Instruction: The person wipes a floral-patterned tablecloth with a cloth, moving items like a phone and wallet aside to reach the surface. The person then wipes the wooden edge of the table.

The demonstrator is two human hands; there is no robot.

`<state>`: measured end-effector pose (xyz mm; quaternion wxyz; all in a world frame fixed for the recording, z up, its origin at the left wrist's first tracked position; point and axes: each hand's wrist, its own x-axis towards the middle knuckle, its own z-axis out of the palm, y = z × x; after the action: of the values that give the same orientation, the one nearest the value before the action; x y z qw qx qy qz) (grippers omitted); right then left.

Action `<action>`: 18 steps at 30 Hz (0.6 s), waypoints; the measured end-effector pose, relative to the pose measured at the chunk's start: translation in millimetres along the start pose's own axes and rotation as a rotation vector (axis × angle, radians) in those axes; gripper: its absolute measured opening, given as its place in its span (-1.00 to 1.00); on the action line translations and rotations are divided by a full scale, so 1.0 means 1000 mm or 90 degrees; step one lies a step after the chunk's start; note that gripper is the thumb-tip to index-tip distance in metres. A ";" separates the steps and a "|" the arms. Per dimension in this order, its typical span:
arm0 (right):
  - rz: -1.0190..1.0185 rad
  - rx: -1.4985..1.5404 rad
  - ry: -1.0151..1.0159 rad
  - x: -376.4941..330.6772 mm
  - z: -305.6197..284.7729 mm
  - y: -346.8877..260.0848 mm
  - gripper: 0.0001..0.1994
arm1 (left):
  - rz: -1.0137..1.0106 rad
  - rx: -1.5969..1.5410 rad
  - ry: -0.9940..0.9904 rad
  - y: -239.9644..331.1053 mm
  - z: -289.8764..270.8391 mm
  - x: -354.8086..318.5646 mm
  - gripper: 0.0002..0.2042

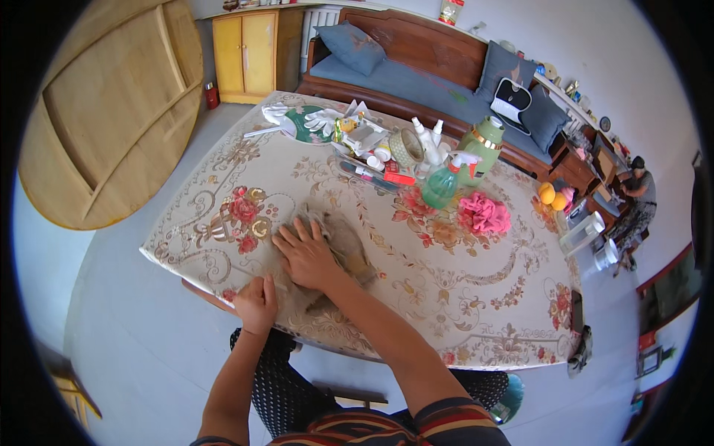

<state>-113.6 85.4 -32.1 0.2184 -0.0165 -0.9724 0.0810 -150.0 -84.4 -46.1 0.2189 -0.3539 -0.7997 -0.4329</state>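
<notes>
Biggest first: we're at a table (424,308) w/ a cream, flower-patterned cover; beyond its far side sits a wooden bench (405,80) w/ blue cushioning. Off left, a lg round wooden panel (123,123) stands tilted nr a yellow cabinet (245,56).

Next size down, our grey-brown cloth (347,244): on the tabletop, left of ctr, toward our near edge, rumpled, flat-ish. Prob. v. light, soft, limp; shouldn't break, but it'll likely bunch or slide under a push. Best hold, we'd say: flat palm on the mid part for pressing, or fingertips on a loose edge for lifting. Can't tell if it's damp.

Our hands are apart, tho' near each other. Right hand (306,256) lies palm-down on the cloth, fingers spread, not clamped. Left hand (256,306) is curled into a fist by the table's near edge, just beside the cloth; can't tell if anything's pinched inside.

Smaller stuff, well apart from our hands: green flask (480,151), green spray bottle (440,187) just beside it, then a crumpled pink cloth (485,213).
</notes>
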 end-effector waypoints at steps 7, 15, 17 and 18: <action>0.171 0.018 -0.090 0.065 0.009 0.053 -0.51 | -0.006 0.045 -0.028 0.000 0.000 0.003 -0.68; 0.282 -0.008 -0.087 0.007 -0.022 0.122 -0.49 | -0.044 0.050 -0.041 0.001 0.006 0.003 -0.65; 0.273 -0.018 -0.073 -0.033 -0.037 0.138 -0.48 | -0.047 0.067 -0.037 -0.002 0.008 0.002 -0.63; 0.268 -0.028 -0.057 -0.054 -0.048 0.148 -0.48 | -0.028 0.102 -0.033 -0.006 0.009 0.002 -0.61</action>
<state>-44.7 234.5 -36.7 0.1532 -0.2200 -0.9577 0.1042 -156.1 -77.9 -52.7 0.2165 -0.3288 -0.8445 -0.3632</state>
